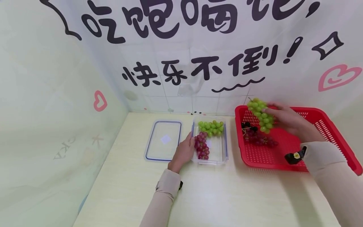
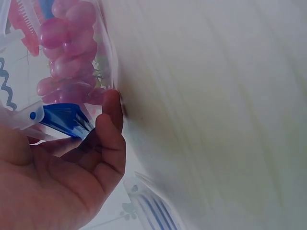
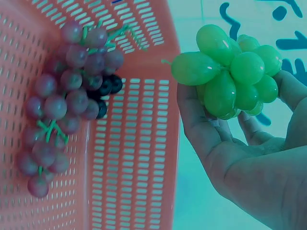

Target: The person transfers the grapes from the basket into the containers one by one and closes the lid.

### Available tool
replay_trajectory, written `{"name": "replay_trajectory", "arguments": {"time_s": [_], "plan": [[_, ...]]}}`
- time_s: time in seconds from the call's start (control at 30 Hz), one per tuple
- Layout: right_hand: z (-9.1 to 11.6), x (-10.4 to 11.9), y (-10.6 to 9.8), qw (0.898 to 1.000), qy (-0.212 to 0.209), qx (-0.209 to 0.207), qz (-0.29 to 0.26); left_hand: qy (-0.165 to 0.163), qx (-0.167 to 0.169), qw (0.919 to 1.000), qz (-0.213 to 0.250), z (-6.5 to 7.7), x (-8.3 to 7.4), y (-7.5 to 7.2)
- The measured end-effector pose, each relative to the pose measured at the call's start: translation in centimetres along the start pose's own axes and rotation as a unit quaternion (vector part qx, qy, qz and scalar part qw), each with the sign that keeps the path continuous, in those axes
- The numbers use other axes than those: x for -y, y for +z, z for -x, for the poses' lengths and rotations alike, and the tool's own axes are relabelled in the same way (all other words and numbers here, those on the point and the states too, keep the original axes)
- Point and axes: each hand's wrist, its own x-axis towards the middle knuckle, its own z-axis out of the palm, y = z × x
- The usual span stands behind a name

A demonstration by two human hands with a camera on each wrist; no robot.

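My right hand (image 1: 289,121) holds a bunch of green grapes (image 1: 261,115) above the left part of a red basket (image 1: 283,154). In the right wrist view the fingers curl round the bunch (image 3: 235,72) from below. My left hand (image 1: 185,149) grips the left side of a clear plastic container (image 1: 218,153). Its fingers bend beside a blue-edged latch (image 2: 64,120) in the left wrist view. Inside the container, purple-red grapes (image 1: 202,146) lie along the left side and another green bunch (image 1: 211,127) along the back.
Purple-red grapes (image 1: 259,138) and some black grapes (image 1: 249,127) lie in the basket's left part. Left of the container, a clear lid with a blue seal (image 1: 164,138) lies flat on the pale table (image 1: 215,195). A printed curtain (image 1: 175,91) hangs behind the table.
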Motion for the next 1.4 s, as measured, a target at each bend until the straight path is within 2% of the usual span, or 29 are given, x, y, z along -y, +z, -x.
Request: {"name": "replay_trajectory", "arguments": {"time_s": [0.43,0.8,0.97,1.2,1.4], "plan": [[-0.3,0.8,2.3,1.000,-0.003,0.017,0.004,0.001,0.000,1.0000,0.001,0.0,0.1,0.1],[0.0,1.6,3.8,0.999,-0.012,0.034,-0.026,-0.002,0.005,1.0000,0.004,0.0,0.3,0.3],[0.0,2.0,4.7,0.999,-0.015,0.045,-0.020,-0.004,0.008,0.9999,0.008,0.1,0.2,0.3],[-0.2,2.3,5.9,0.998,-0.009,0.049,-0.043,-0.003,0.008,0.9999,0.010,0.0,0.3,0.3],[-0.4,2.3,6.8,0.998,-0.011,0.056,-0.028,-0.004,0.006,1.0000,0.003,-0.1,0.2,0.2]]}}
